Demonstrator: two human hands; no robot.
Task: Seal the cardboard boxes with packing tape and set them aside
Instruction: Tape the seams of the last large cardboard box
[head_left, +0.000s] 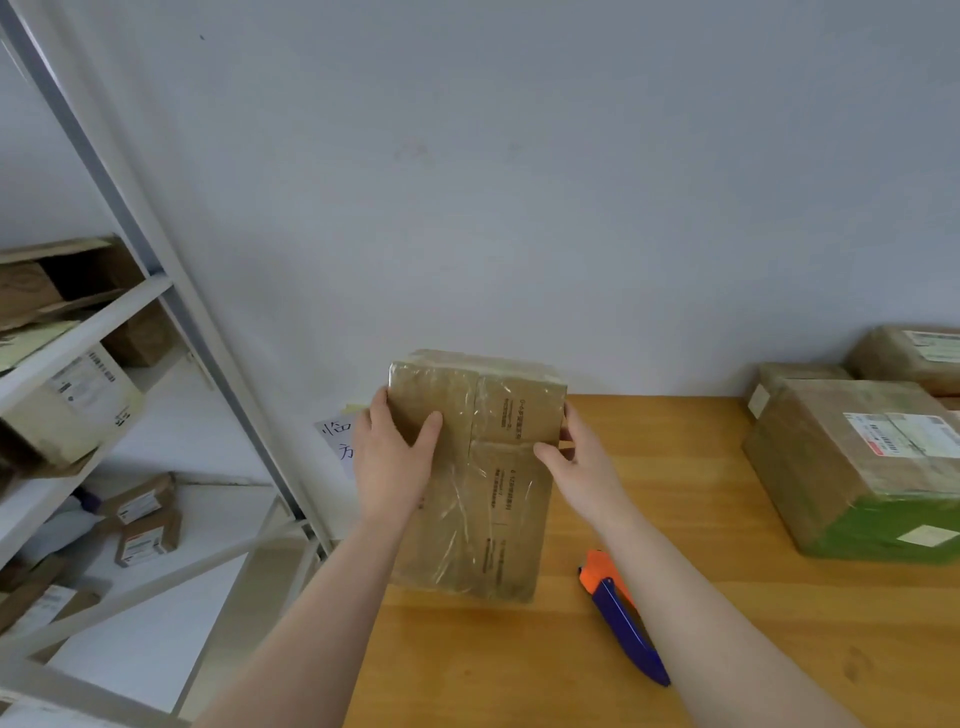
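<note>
We had the box (498, 499) up at the left end of the table (753, 649), taped face toward us, far end tipped up. L hand (395, 457) gripped its left edge, thumb laid across the face. R hand (576, 462) gripped the right edge the same way. Both were clamped on the box, w/ nothing else in either. Clear tape (471, 415) already ran down the middle seam & across, wrinkled in spots, so we judged sealing was done here & the step in hand was setting it aside. We couldn't tell whether the near end rested on the table or hung just above it.

To do it well, imo:
- Hold opposite edges so it doesn't twist.
- Lift clear before going sideways.
- Mind the orange-and-blue tool (618, 618) lying just right of the box, by the R forearm.

The other taped boxes (857, 467) sat at the right end, well apart, prob. the pile to join. The shelf (88, 322) on the left held more, so either was possible. A quick press on the wrinkled tape before letting go wouldn't hurt, esp. at corners.
</note>
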